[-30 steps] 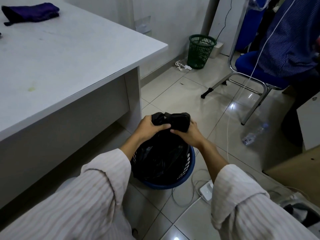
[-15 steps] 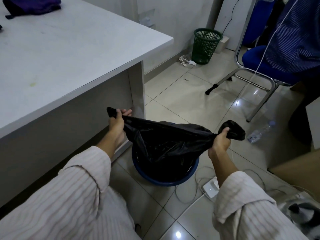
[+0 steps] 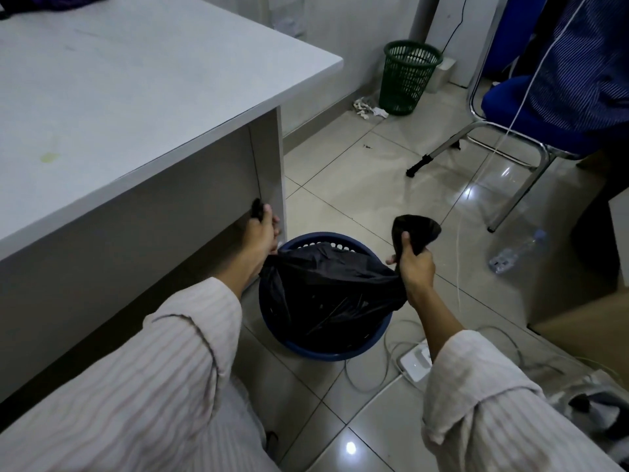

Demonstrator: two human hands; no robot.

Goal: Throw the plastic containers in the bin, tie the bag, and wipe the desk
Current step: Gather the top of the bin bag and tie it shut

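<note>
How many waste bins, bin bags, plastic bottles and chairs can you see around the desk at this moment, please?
Waste bins: 2, the blue bin and the green mesh bin
Bin bags: 1, the black bag, gripped by the left hand and right hand
Plastic bottles: 1, the clear bottle
Chairs: 1, the blue chair
Total: 5

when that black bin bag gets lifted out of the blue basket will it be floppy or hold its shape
Probably floppy: the black bin bag creases and sags between the left hand and right hand, each gripping a bunched corner. It looks thin, so likely light unless its hidden contents add weight. The glossy film may slip, though the bunching should help the grip. The blue basket could lift along with it.
</note>
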